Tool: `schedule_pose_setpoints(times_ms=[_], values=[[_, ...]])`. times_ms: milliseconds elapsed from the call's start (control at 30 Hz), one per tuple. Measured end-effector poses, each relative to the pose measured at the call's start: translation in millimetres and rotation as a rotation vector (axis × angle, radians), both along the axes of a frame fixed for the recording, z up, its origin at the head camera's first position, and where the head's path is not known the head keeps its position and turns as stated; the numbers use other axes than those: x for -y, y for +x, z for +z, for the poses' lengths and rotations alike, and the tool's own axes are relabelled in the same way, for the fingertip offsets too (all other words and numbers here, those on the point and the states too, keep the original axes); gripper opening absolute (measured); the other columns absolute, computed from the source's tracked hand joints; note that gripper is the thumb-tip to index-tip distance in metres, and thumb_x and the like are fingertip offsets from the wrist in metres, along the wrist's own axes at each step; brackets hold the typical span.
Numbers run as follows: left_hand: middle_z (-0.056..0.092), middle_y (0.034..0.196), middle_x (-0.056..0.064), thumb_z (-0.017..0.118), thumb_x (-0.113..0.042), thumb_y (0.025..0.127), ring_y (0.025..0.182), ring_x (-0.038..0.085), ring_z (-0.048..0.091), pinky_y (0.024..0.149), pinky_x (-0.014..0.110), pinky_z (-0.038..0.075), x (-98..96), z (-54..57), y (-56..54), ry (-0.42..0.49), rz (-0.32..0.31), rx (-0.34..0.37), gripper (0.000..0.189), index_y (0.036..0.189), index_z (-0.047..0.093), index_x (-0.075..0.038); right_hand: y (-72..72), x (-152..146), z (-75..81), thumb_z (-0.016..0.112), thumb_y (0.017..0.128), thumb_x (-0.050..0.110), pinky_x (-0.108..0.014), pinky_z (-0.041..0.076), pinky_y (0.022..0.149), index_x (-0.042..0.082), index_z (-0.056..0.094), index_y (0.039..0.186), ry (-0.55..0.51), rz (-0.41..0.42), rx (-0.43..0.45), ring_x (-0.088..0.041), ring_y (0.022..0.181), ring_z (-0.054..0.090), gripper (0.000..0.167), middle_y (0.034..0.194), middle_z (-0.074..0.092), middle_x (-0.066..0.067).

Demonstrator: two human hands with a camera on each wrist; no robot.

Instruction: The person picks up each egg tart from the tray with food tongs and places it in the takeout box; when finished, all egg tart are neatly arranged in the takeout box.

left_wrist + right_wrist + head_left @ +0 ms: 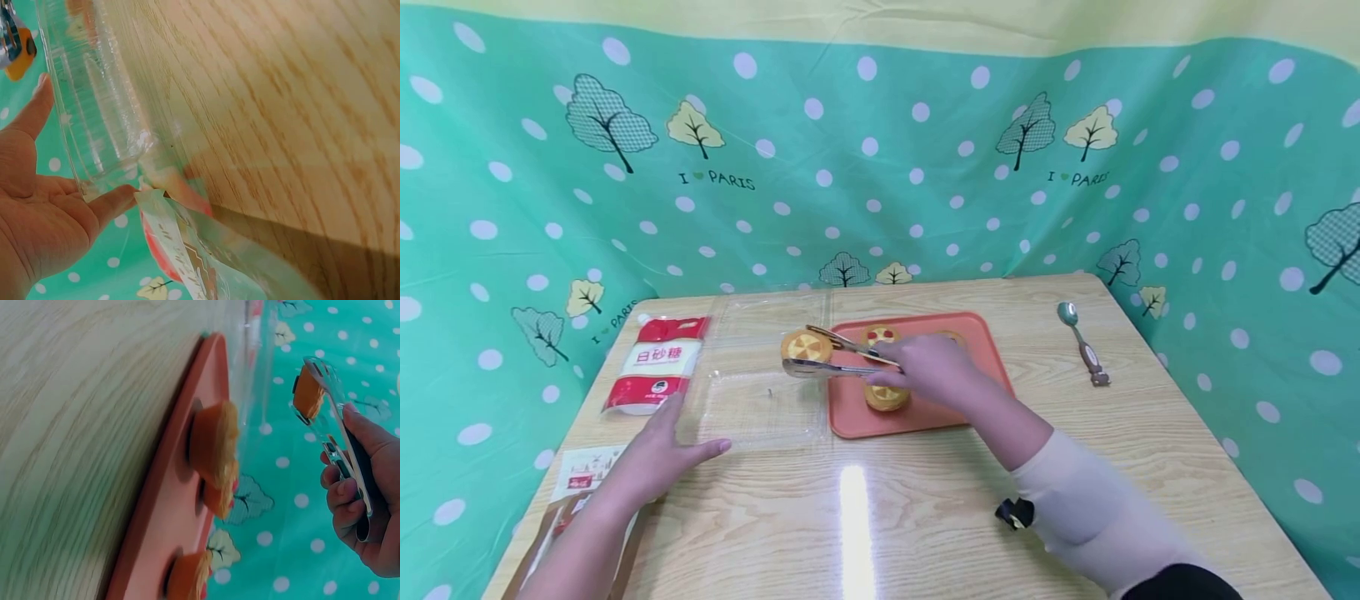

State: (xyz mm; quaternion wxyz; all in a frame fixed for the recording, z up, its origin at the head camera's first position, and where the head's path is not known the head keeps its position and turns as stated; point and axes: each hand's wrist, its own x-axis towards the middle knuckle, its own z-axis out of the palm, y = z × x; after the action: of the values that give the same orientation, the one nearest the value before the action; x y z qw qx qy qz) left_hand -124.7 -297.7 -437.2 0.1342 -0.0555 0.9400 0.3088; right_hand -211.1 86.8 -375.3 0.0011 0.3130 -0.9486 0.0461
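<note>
My right hand (931,367) grips tongs (841,370) around a likely crumbly tart (803,345), best held side-on; my left hand (658,454) spreads at its eight o'clock.

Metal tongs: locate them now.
Near the head view's centre, the right hand holds the metal tongs, which grip a tart just left of the pink tray.

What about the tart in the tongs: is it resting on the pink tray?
No, the right wrist view shows the tart pinched in the tongs, held by the right hand, clear of the tray.
</note>
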Motion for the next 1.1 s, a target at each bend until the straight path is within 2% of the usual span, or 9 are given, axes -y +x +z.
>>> schedule_pose_setpoints(times_ms=[67, 133, 267, 400, 633, 733, 867, 967, 1100], values=[[0.001, 0.160, 0.032, 0.070, -0.068, 0.076, 0.142, 0.058, 0.011, 0.106, 0.076, 0.020, -0.1, 0.3, -0.2, -0.007, -0.004, -0.002, 0.129, 0.156, -0.012, -0.009, -2.5, 9.8, -3.1, 0.047, 0.090, 0.069, -0.025, 0.039, 0.045, 0.029, 0.056, 0.140, 0.016, 0.004, 0.024, -0.009, 0.063, 0.056, 0.064, 0.095, 0.072, 0.004], [0.001, 0.160, 0.032, 0.069, -0.069, 0.076, 0.142, 0.059, 0.010, 0.106, 0.076, 0.020, -0.4, 0.6, -0.7, -0.015, -0.005, -0.002, 0.130, 0.156, -0.012, -0.008, -4.7, 19.3, -6.3, 0.046, 0.091, 0.069, -0.025, 0.043, 0.048, 0.028, 0.057, 0.140, 0.025, 0.019, 0.038, -0.010, 0.069, 0.060, 0.064, 0.102, 0.073, 0.003], [0.002, 0.160, 0.032, 0.068, -0.072, 0.075, 0.141, 0.059, 0.012, 0.105, 0.076, 0.022, -0.9, 0.2, -1.7, -0.021, -0.003, 0.006, 0.131, 0.156, -0.012, -0.009, -7.8, 38.1, -11.7, 0.045, 0.092, 0.069, -0.030, 0.055, 0.062, 0.026, 0.057, 0.140, 0.045, 0.041, 0.055, -0.014, 0.092, 0.069, 0.065, 0.119, 0.071, 0.002], [0.002, 0.160, 0.032, 0.069, -0.071, 0.075, 0.141, 0.058, 0.012, 0.106, 0.076, 0.021, -0.4, -0.8, -1.8, -0.019, -0.002, 0.010, 0.130, 0.156, -0.012, -0.008, -10.6, 56.2, -14.9, 0.044, 0.093, 0.068, -0.035, 0.059, 0.073, 0.025, 0.053, 0.143, 0.084, 0.055, 0.093, -0.017, 0.107, 0.068, 0.067, 0.131, 0.066, 0.002], [0.001, 0.159, 0.034, 0.068, -0.069, 0.077, 0.141, 0.059, 0.009, 0.106, 0.076, 0.020, 0.7, 2.1, -1.3, -0.026, -0.011, 0.011, 0.129, 0.156, -0.012, -0.007, -16.9, 83.9, -21.5, 0.048, 0.094, 0.065, -0.035, 0.059, 0.077, 0.022, 0.053, 0.143, 0.140, 0.087, 0.123, -0.017, 0.106, 0.068, 0.065, 0.128, 0.067, 0.002], [0.001, 0.159, 0.034, 0.068, -0.068, 0.078, 0.141, 0.059, 0.009, 0.105, 0.076, 0.020, 0.9, 3.5, -0.8, -0.026, -0.014, 0.012, 0.128, 0.156, -0.012, -0.006, -18.8, 95.2, -25.0, 0.047, 0.093, 0.066, -0.035, 0.059, 0.069, 0.023, 0.058, 0.137, 0.158, 0.099, 0.109, -0.015, 0.096, 0.070, 0.063, 0.116, 0.071, 0.003], [0.000, 0.159, 0.033, 0.068, -0.069, 0.077, 0.142, 0.058, 0.008, 0.106, 0.076, 0.019, 0.7, 3.3, -0.3, -0.027, -0.010, 0.019, 0.129, 0.156, -0.012, -0.006, -19.9, 109.9, -28.0, 0.045, 0.091, 0.069, -0.034, 0.055, 0.055, 0.024, 0.065, 0.119, 0.191, 0.115, 0.085, -0.012, 0.077, 0.067, 0.056, 0.094, 0.070, 0.006], [0.001, 0.159, 0.034, 0.068, -0.068, 0.078, 0.142, 0.058, 0.008, 0.106, 0.076, 0.019, 0.4, 2.7, 0.4, -0.025, -0.012, 0.012, 0.129, 0.156, -0.011, -0.005, -20.2, 119.6, -29.1, 0.046, 0.091, 0.069, -0.033, 0.052, 0.050, 0.024, 0.065, 0.109, 0.205, 0.116, 0.088, -0.010, 0.072, 0.063, 0.052, 0.088, 0.068, 0.008], [0.002, 0.159, 0.034, 0.069, -0.067, 0.078, 0.142, 0.059, 0.009, 0.106, 0.076, 0.019, 0.1, 2.5, 0.9, -0.023, -0.019, 0.002, 0.128, 0.155, -0.010, -0.002, -19.9, 129.3, -31.4, 0.048, 0.091, 0.068, -0.031, 0.051, 0.051, 0.024, 0.064, 0.105, 0.210, 0.100, 0.109, -0.010, 0.070, 0.061, 0.048, 0.086, 0.067, 0.007]])
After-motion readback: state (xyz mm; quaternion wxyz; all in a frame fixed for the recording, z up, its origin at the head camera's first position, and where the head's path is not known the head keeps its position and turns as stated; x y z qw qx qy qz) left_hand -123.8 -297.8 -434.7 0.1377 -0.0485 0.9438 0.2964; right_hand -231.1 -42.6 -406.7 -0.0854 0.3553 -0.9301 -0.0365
